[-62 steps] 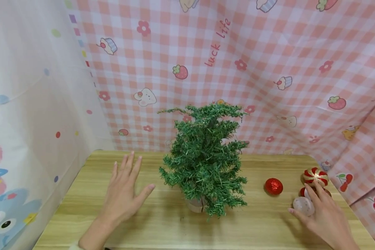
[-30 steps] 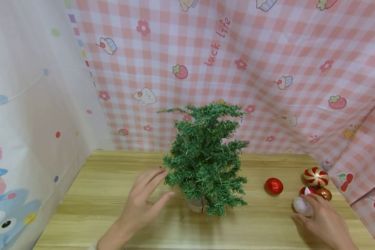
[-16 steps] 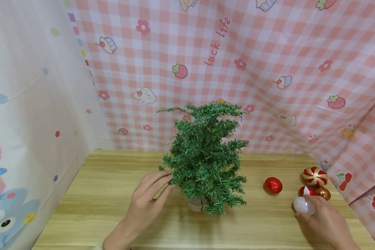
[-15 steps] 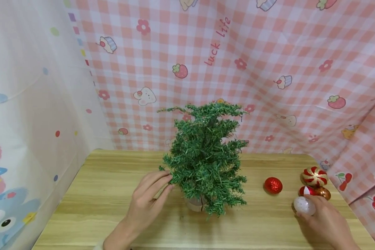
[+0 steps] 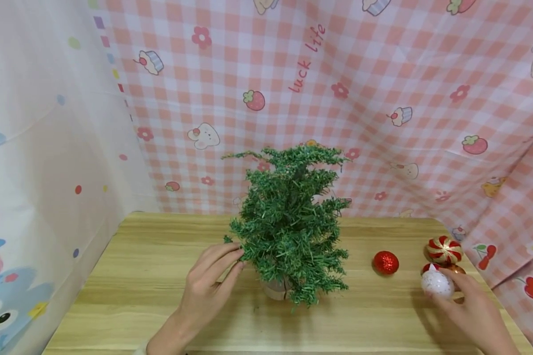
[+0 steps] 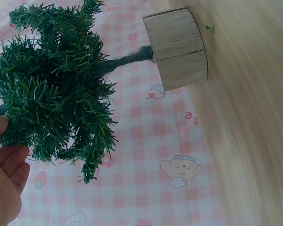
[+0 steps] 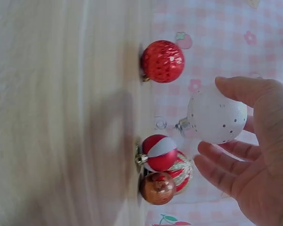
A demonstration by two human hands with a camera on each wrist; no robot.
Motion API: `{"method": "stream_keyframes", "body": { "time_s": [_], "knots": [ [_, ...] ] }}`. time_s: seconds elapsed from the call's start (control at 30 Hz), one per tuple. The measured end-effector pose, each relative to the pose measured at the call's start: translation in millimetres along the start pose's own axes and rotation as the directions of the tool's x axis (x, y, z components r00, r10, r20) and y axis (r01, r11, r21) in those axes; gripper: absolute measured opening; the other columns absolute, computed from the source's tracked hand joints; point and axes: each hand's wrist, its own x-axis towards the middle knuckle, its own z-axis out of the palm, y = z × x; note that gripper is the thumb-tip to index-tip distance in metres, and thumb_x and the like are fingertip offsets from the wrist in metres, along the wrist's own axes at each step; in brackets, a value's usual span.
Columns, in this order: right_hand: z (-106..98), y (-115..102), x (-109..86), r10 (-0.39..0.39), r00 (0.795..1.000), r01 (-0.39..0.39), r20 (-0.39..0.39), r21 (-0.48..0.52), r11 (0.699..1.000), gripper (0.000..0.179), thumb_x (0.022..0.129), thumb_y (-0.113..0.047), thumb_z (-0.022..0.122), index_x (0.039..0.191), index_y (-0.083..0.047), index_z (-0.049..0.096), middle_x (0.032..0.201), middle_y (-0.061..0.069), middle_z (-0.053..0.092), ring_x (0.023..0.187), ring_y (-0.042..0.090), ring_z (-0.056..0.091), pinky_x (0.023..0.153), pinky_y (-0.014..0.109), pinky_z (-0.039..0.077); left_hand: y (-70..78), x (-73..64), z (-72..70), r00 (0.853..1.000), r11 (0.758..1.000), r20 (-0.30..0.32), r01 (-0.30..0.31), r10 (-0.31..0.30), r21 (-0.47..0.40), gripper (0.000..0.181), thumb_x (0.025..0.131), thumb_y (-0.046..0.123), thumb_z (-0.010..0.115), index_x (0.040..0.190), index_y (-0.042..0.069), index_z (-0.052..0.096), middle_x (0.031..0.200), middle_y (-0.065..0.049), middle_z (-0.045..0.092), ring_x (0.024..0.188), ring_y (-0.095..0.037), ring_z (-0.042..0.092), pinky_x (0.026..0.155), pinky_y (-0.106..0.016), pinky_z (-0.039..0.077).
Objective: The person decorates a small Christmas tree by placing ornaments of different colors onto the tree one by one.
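Observation:
A small green artificial Christmas tree (image 5: 293,222) stands on its round wooden base (image 6: 177,49). My left hand (image 5: 213,278) is at its left side, with thumb and fingertips pinching a lower branch; the fingertips are partly hidden in the needles. My right hand (image 5: 475,305) grips a white speckled bauble (image 7: 217,115) between thumb and fingers, raised above the table. In the right wrist view its silver cap points away from the palm. Just beyond it lie a red-and-white bauble (image 7: 159,153), a copper bauble (image 7: 158,188) and a red-and-gold striped bauble (image 5: 444,250).
A glittery red bauble (image 5: 385,263) lies by itself between the tree and the right-hand group. All this is on a wood-grain table (image 5: 160,236). Behind it hangs a pink checked cloth (image 5: 177,98), with a white printed curtain (image 5: 49,148) at the left.
My left hand has moved right from the bare table to the tree and taken hold of a branch. My right hand has gripped the white bauble and lifted it off the table.

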Motion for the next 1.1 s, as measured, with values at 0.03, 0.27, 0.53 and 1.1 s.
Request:
{"method": "stream_keyframes", "body": {
  "time_s": [0.03, 0.27, 0.53, 1.1],
  "knots": [
    [-0.2, -1.4, 0.3, -0.005, 1.0, 0.006, -0.014, 0.032, 0.999, 0.055, 0.077, -0.006, 0.092, 0.125, 0.004, 0.065, 0.113, 0.027, 0.065, 0.084, -0.006, 0.056, 0.058, 0.016, 0.052, -0.1, 0.2, -0.1, 1.0, 1.0, 0.0, 0.0, 0.0, 0.002, 0.027, 0.105, 0.017, 0.065, 0.105, -0.008, 0.077, 0.107, -0.021, 0.075, 0.095, -0.038, 0.07, 0.103, -0.024, 0.051],
    [-3.1, -17.8, 2.5, 0.022, 0.997, -0.015, -0.07, 0.101, 0.995, 0.055, 0.076, -0.003, 0.092, 0.124, 0.002, 0.067, 0.11, 0.026, 0.07, 0.089, -0.022, 0.05, 0.064, 0.005, 0.049, 0.5, 0.9, -0.2, 1.0, 1.0, -0.009, 0.0, 0.0, 0.014, 0.031, 0.107, 0.02, 0.063, 0.102, -0.007, 0.077, 0.106, -0.02, 0.075, 0.094, -0.038, 0.07, 0.102, -0.024, 0.052],
    [-7.6, -40.7, -1.8, 0.062, 0.989, -0.041, -0.131, 0.159, 0.986, 0.059, 0.075, 0.0, 0.093, 0.127, 0.0, 0.067, 0.107, -0.013, 0.067, 0.08, -0.016, 0.058, 0.064, 0.007, 0.05, 2.0, -0.4, -0.6, 1.0, 1.0, 0.0, 0.003, -0.003, 0.01, 0.029, 0.107, 0.019, 0.063, 0.103, -0.007, 0.077, 0.105, -0.021, 0.075, 0.093, -0.038, 0.07, 0.103, -0.024, 0.051],
    [-17.2, -92.0, -5.9, 0.088, 0.973, -0.034, -0.214, 0.246, 0.969, 0.062, 0.069, 0.007, 0.093, 0.126, -0.002, 0.068, 0.104, -0.032, 0.065, 0.083, -0.015, 0.063, 0.081, 0.002, 0.041, 2.5, -1.7, -0.9, 1.0, 1.0, 0.013, 0.003, -0.003, 0.013, 0.027, 0.105, 0.018, 0.065, 0.105, -0.007, 0.077, 0.106, -0.021, 0.075, 0.094, -0.038, 0.07, 0.105, -0.024, 0.05]
  ]
}}
